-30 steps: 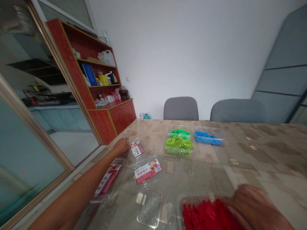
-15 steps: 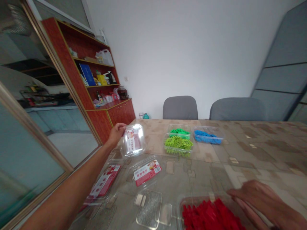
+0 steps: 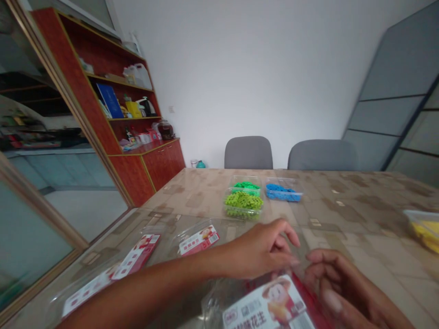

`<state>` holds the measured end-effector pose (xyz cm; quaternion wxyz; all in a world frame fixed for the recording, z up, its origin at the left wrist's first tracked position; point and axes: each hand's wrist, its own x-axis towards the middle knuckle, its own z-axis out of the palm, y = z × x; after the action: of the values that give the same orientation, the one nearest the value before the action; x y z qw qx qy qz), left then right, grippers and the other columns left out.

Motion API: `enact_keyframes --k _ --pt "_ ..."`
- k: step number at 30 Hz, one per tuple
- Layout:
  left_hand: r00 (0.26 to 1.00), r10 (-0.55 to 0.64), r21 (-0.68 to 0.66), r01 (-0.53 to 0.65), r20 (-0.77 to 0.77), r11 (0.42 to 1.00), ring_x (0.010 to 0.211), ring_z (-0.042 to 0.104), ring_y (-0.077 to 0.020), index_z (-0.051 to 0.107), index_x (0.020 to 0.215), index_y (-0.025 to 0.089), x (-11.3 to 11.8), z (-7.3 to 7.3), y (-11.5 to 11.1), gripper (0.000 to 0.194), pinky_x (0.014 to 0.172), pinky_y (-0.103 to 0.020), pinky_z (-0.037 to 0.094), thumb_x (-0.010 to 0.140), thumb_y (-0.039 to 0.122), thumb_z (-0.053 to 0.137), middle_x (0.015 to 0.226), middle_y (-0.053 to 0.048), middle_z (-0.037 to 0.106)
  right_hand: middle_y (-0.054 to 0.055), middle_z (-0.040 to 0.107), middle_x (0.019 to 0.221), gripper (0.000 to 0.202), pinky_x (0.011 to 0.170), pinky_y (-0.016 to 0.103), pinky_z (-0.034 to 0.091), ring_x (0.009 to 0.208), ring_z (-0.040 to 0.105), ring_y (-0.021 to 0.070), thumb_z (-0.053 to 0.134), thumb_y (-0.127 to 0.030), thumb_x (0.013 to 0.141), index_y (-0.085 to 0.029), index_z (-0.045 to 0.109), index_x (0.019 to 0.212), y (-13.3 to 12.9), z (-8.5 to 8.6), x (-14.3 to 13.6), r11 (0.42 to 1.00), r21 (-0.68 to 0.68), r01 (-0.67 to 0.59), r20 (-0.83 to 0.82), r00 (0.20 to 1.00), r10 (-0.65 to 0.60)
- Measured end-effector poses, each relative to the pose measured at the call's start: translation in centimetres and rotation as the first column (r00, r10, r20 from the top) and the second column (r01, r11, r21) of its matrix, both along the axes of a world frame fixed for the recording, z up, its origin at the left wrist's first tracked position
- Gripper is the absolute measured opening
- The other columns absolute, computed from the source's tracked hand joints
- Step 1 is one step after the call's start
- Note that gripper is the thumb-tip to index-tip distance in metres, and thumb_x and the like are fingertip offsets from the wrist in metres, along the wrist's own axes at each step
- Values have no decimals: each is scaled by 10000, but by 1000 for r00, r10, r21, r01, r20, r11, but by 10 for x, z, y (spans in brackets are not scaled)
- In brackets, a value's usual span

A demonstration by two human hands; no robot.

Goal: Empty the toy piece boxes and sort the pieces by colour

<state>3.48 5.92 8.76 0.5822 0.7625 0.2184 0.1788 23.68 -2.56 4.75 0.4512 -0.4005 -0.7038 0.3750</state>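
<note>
A clear plastic lid with a white and red printed label (image 3: 270, 304) lies over the red pieces (image 3: 313, 297) at the bottom centre, covering most of them. My left hand (image 3: 264, 251) reaches across from the left, its bent fingers and thumb on the lid's far edge. At the right side of the red pieces is my right hand (image 3: 343, 283), fingers curved and apart, palm turned toward the lid. The container under the lid is mostly hidden.
Beyond the hands stand clear boxes of yellow-green pieces (image 3: 243, 203), green pieces (image 3: 246, 186) and blue pieces (image 3: 283, 193). A box of yellow pieces (image 3: 427, 230) is at the right edge. Labelled clear lids (image 3: 199, 240) lie left, partly behind my left arm. Two grey chairs (image 3: 248, 153) stand behind.
My left hand has brought the lid from the left over the red pieces. My right hand has turned and opened its fingers. The view has shifted right, showing the yellow box.
</note>
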Motion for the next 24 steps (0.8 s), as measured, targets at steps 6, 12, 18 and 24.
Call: enact_keyframes --k 6,12,18,24 --pt "972 234 448 -195 -32 873 847 612 -184 517 1168 185 1 18 4 293 736 -293 456 902 268 607 986 -60 656 -20 605 735 378 611 257 559 654 642 173 548 -542 900 -281 513 1171 -7 3 -5 901 -317 295 -120 930 -347" --pt "805 591 586 -453 -55 671 906 560 -203 552 1152 205 -51 -5 -21 235 807 -333 415 922 248 531 1059 -49 593 55 708 975 491 636 270 568 896 686 269 592 -560 834 -271 565 1231 -1 -11 10 862 -297 410 -40 897 -440" --pt "790 587 240 -544 -178 804 754 528 -173 552 1133 200 -73 -49 -54 258 657 -268 386 915 333 518 870 -8 567 85 701 1178 520 741 302 599 1020 678 311 631 -571 809 -284 579 1239 1 -22 22 874 -329 356 43 931 -363" --pt "773 632 152 -620 -47 770 803 524 -181 590 1077 195 -62 -44 -54 245 699 -269 382 894 351 544 887 -19 567 88 748 984 590 569 282 592 888 712 312 639 -611 780 -273 573 1259 2 -11 29 848 -358 390 73 918 -390"
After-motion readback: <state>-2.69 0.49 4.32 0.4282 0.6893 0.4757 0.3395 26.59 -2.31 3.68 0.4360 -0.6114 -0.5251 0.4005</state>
